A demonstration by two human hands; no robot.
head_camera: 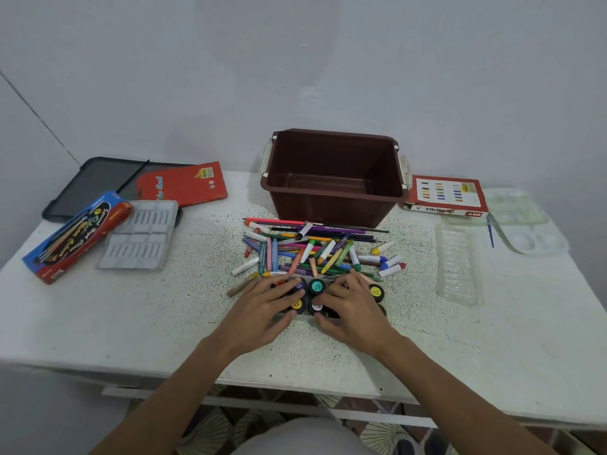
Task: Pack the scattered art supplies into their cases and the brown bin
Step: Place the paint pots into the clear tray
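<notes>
A cluster of small black paint jars (316, 287) with coloured lid labels sits at the table's middle front. My left hand (262, 310) and my right hand (353, 310) curl around this cluster from either side, fingers over the lids and thumbs at the near edge. Just beyond them lies a loose pile of crayons, pencils and pastels (312, 249). The brown bin (333, 177) stands open and empty behind the pile.
At the left lie a blue and red colour box (75, 234), a grey insert tray (141, 236), a red book (182, 185) and a black mesh case (98, 182). On the right are an oil pastels box (446, 195), a clear tray (458, 264) and a white palette (522, 221).
</notes>
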